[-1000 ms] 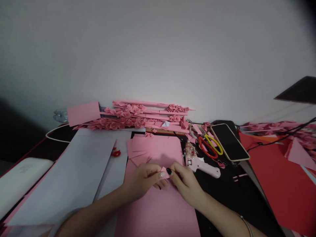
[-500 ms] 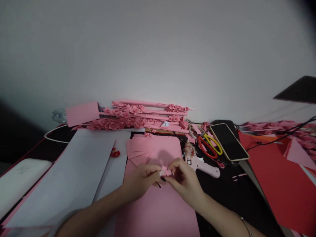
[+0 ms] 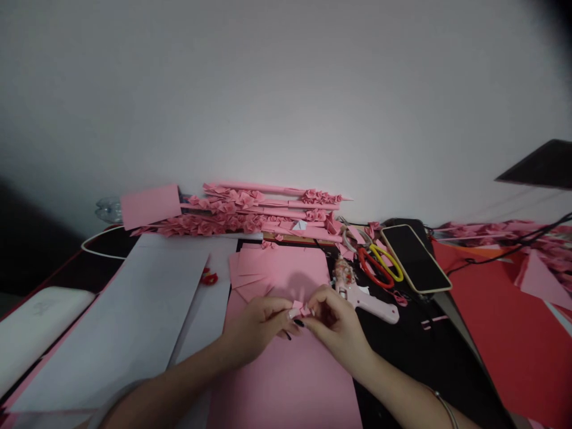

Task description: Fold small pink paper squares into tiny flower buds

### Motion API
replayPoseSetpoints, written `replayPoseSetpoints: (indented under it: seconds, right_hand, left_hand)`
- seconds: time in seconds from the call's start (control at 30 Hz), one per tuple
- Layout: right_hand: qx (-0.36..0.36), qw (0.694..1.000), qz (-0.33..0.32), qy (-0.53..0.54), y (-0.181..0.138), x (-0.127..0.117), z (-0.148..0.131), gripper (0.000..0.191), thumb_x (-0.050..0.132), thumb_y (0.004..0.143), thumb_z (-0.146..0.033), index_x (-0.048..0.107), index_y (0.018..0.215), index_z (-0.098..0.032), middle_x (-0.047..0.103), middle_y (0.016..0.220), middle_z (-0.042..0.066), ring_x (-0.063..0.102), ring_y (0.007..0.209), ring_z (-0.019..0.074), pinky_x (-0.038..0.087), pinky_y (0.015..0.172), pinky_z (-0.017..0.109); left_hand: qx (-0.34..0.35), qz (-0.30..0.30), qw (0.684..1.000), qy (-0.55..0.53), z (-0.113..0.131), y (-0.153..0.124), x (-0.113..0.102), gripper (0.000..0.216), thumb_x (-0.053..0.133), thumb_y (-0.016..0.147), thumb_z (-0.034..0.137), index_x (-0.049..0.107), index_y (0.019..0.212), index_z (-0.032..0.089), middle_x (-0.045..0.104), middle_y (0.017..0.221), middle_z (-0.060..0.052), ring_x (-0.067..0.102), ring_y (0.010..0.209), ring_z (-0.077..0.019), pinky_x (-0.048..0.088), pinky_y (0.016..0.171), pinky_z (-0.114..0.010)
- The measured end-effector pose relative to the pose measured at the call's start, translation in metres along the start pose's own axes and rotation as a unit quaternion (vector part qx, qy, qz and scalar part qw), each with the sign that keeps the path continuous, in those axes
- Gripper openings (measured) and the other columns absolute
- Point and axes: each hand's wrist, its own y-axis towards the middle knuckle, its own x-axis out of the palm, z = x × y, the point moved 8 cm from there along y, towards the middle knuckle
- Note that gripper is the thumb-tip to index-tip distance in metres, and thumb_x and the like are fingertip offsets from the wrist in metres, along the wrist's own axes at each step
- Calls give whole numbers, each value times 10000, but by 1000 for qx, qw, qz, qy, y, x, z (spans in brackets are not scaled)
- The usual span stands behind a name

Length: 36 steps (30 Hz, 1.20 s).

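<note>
A small folded piece of pink paper [image 3: 298,306] is pinched between the fingertips of both hands, above the large pink sheets. My left hand [image 3: 257,326] is closed on its left side, thumb and forefinger pressed together. On the right side, my right hand [image 3: 336,325] grips the paper's edge between thumb and curled forefinger. Beneath them lies a stack of pink paper sheets [image 3: 290,381], with smaller pink paper rectangles [image 3: 252,268] fanned out just beyond the hands. The fingertips partly cover the folded piece.
A pink glue gun [image 3: 375,305], scissors with red and yellow handles [image 3: 375,268] and a phone [image 3: 416,259] lie to the right. Pink paper flowers on stems [image 3: 232,205] line the wall. White sheets [image 3: 125,322] are at left, red sheets [image 3: 504,328] at far right.
My right fingers have shifted slightly on the folded paper, and its right part is turned to a different angle. My left hand keeps its place.
</note>
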Motion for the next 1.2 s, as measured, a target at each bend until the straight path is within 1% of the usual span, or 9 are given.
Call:
replayPoseSetpoints:
  seconds: [0.2, 0.33, 0.47, 0.7, 0.83, 0.97, 1.2]
  right_hand:
    - [-6, 1000, -1, 0, -1, -1, 0, 95, 652, 770, -144, 575, 739, -189, 528, 675, -16, 453, 582, 126, 329, 536, 236]
    - [-3, 1000, 2, 7, 1, -2, 0, 95, 627, 778, -117, 591, 724, -186, 525, 663, -17, 451, 581, 125, 325, 536, 235]
    - [11, 1000, -2, 26, 3, -2, 4, 102, 604, 796, -129, 580, 712, -181, 510, 648, -19, 444, 580, 125, 330, 544, 239]
    - [37, 996, -28, 77, 2, 4, 13, 137, 585, 834, -182, 530, 709, -186, 509, 684, -15, 473, 621, 131, 361, 572, 242]
    - [41, 995, -41, 81, 2, 7, 10, 167, 574, 840, -193, 509, 687, -186, 495, 692, -14, 461, 630, 129, 357, 573, 239]
    - [40, 995, -48, 79, 2, 10, 10, 182, 534, 851, -183, 473, 679, -190, 470, 695, -15, 438, 631, 129, 344, 572, 242]
    - [60, 992, -49, 95, -1, 12, 18, 142, 487, 863, -173, 446, 729, -199, 477, 716, -13, 449, 628, 130, 359, 573, 247]
  left_hand:
    - [2, 4, 1000, -3, -2, 1, -1, 323, 501, 845, 403, 671, 827, 129, 712, 760, -79, 664, 725, -181, 527, 660, -273]
    - [2, 8, 1000, -5, -6, 2, -2, 296, 484, 853, 356, 664, 839, 121, 709, 773, -84, 673, 726, -183, 529, 665, -278]
    - [11, 1, 1000, 2, -6, 2, -1, 268, 472, 864, 309, 667, 860, 126, 708, 780, -78, 675, 734, -175, 525, 667, -264]
    - [18, -1, 1000, -8, -4, 1, 1, 283, 514, 860, 374, 660, 948, 148, 703, 832, -65, 675, 745, -169, 519, 671, -257]
    - [5, 10, 1000, -1, -4, 1, 0, 264, 527, 850, 363, 650, 881, 132, 692, 783, -63, 670, 728, -171, 517, 660, -257]
    - [4, 7, 1000, 7, -2, 1, 1, 267, 510, 857, 371, 638, 842, 138, 685, 770, -51, 670, 740, -171, 515, 665, -256]
    - [1, 3, 1000, 1, 2, 0, 3, 274, 520, 842, 384, 628, 812, 134, 665, 746, -40, 660, 743, -170, 508, 666, -254]
